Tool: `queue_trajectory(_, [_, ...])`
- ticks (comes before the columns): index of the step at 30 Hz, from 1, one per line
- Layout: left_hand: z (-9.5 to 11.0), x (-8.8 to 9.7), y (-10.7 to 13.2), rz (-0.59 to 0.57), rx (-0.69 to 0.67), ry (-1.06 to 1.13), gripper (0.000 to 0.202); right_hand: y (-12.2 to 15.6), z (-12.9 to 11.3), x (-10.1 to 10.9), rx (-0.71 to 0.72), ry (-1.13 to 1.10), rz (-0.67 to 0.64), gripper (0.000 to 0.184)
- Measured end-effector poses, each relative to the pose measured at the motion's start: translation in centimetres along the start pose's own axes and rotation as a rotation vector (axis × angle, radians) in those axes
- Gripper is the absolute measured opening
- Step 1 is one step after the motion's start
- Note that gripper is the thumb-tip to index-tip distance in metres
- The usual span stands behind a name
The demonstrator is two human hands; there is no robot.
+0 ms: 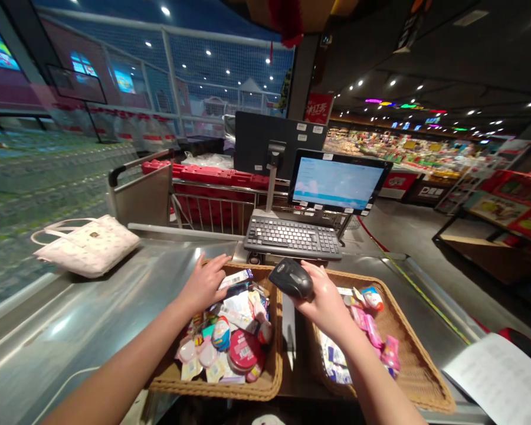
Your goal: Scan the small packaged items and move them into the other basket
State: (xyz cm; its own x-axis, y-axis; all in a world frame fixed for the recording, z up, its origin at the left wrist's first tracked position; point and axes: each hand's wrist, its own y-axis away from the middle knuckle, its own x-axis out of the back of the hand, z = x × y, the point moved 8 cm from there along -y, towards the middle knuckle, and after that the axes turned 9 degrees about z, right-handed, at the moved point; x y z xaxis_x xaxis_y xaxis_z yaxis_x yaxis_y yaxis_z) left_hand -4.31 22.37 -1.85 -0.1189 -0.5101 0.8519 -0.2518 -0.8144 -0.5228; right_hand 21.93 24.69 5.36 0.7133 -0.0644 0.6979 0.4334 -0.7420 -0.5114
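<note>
My right hand is closed around a black handheld barcode scanner, held above the gap between two wicker baskets. My left hand reaches into the far end of the left wicker basket and grips a small white and blue packet. That basket is full of several small snack packets and a round red tin. The right wicker basket holds pink and white packets along its left side.
A keyboard and a lit monitor stand just beyond the baskets on the steel checkout counter. A cream handbag lies at the left. A printed paper sheet lies at the right. Red shopping trolleys stand behind.
</note>
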Motion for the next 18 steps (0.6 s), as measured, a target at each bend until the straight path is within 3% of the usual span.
queue_trajectory(11, [-2.8, -3.5, 3.3, -0.146, 0.160, -0.071, 0.017, -0.1, -0.9, -1.7, 0.014, 0.004, -0.040, 0.031])
queue_trajectory(15, [-2.7, -3.3, 2.7, -0.124, 0.157, -0.081, 0.021, 0.0, -0.8, -1.4, 0.015, 0.005, -0.021, 0.031])
queue_trajectory(18, [-1.4, -2.5, 1.1, -0.077, 0.125, -0.022, 0.021, 0.3, -0.2, -0.6, -0.004, 0.009, 0.020, 0.029])
